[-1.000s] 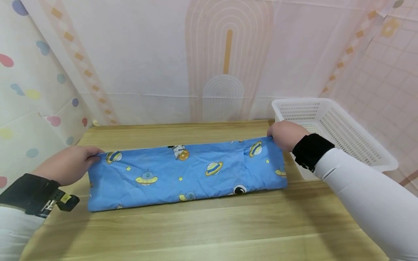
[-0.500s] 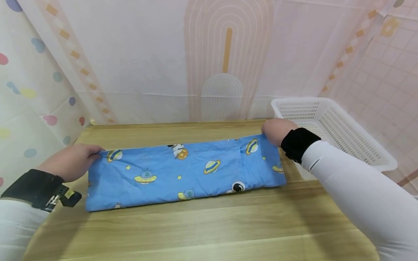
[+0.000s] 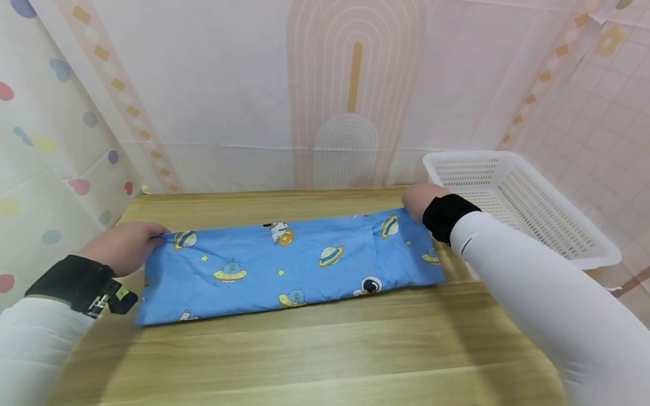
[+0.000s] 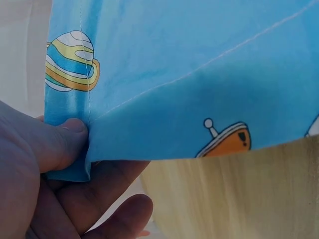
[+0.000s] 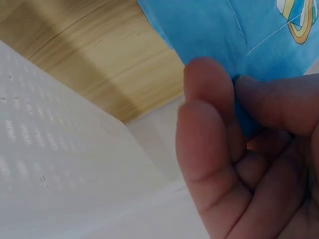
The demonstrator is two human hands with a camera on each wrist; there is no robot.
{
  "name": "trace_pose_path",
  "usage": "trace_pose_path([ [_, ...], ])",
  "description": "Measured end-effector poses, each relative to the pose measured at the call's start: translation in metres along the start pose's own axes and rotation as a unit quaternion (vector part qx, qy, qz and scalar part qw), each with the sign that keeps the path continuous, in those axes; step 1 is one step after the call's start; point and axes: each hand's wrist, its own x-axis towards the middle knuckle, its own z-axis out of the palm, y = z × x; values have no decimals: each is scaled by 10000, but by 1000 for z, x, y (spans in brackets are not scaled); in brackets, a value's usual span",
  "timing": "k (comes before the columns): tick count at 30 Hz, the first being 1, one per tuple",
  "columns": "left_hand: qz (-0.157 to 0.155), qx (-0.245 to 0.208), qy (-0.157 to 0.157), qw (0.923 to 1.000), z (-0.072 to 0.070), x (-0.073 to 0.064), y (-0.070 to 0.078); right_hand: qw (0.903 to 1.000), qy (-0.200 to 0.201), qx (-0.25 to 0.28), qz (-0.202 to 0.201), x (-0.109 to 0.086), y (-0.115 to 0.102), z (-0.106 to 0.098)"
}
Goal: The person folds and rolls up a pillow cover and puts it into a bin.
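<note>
A blue cloth [image 3: 284,270] printed with planets, saucers and astronauts is stretched into a long folded band between both hands. My left hand [image 3: 127,245] pinches its upper left corner; in the left wrist view the thumb presses the stitched corner of the cloth [image 4: 164,94] against the fingers beneath. The upper right corner is held by my right hand [image 3: 420,200]. Seen from the right wrist, thumb and fingers [image 5: 202,139] pinch the cloth [image 5: 199,30] near a seam. The band's lower edge hangs close over the wooden table.
Right of the cloth stands a white plastic basket [image 3: 553,206] with slotted walls, partly behind my right forearm. The wooden table [image 3: 304,355] ends at a patterned fabric backdrop [image 3: 228,101] behind and along the sides.
My right hand has shifted a little to the left with its corner, away from the basket. The left hand has moved slightly right and up, and both hands keep their pinch on the cloth.
</note>
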Motion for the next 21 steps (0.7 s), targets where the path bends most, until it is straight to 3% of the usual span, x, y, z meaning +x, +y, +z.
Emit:
trace_pose_path([
  [13,-253,-85,-174,9995,9,7,0,9995,-171,-18,251,23,0,20],
  [21,-382,-205,-307,9986,14,10,-4,9985,-417,-216,282,23,-7,18],
])
